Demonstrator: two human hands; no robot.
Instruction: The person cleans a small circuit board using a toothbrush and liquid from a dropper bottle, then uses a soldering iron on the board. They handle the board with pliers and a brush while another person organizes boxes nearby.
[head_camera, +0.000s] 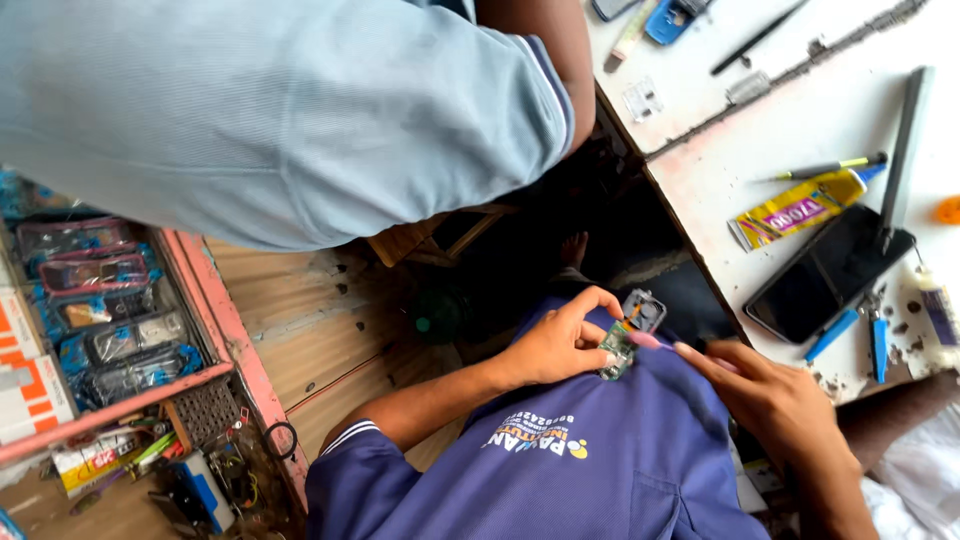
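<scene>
My left hand (555, 345) pinches a small green circuit board with a grey phone frame piece (628, 328) against my purple shirt (590, 460). My right hand (775, 395) comes in from the right, holding a thin pink tool (650, 341) whose tip touches the board. Both hands sit just below the edge of a white worktable (720, 180).
The table holds a dark phone (825, 275), a yellow glue tube (800, 208), blue-handled screwdrivers (832, 335), a pen and small parts. Another person in a light blue shirt (270, 110) stands at upper left. Packaged phone covers (100, 320) fill a pink-edged shelf on the left.
</scene>
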